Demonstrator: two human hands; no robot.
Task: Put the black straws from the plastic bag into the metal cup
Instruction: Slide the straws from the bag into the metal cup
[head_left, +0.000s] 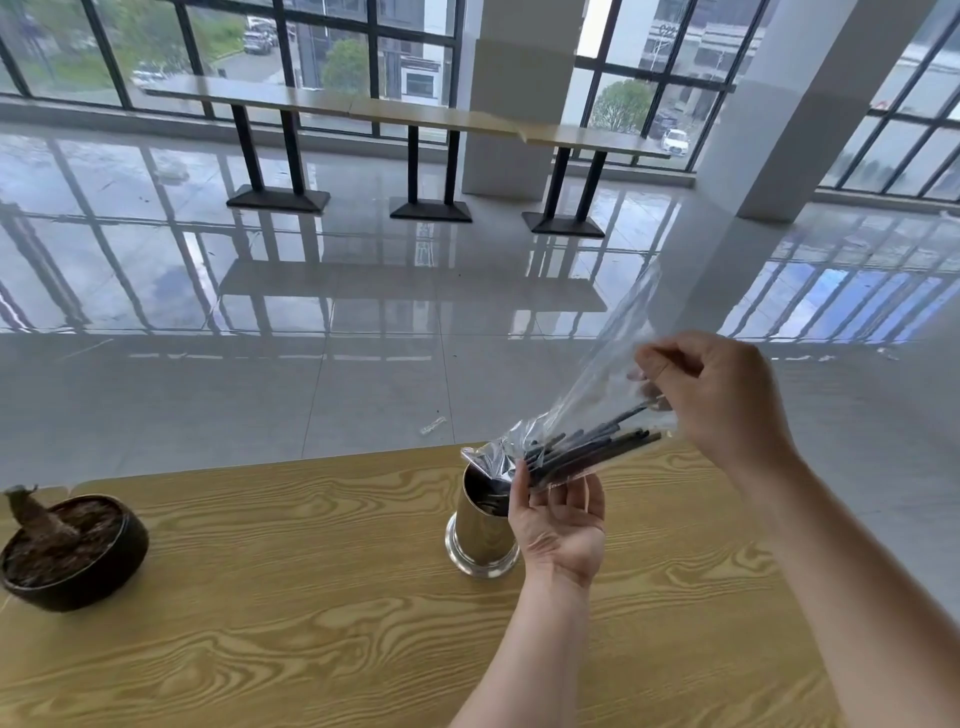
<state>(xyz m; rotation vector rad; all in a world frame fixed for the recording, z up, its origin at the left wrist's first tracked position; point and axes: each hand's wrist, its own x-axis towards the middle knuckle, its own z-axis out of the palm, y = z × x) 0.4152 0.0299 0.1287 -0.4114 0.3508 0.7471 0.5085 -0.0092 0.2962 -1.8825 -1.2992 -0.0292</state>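
Observation:
A clear plastic bag (597, 384) with several black straws (587, 452) inside is held tilted above the table, its lower end over the mouth of the metal cup (480, 540). My right hand (722, 395) grips the bag's upper part together with the straws' upper ends. My left hand (563, 525) holds the bag's lower end near the straws' tips, right beside the cup's rim. The shiny cup stands upright on the wooden table (311, 597). The inside of the cup looks dark; its contents are unclear.
A dark round bowl (72, 556) with brown matter and a stub in it sits at the table's left edge. The table's far edge runs just behind the cup. Beyond lie glossy floor tiles, long bar tables (363, 111), a white pillar and windows.

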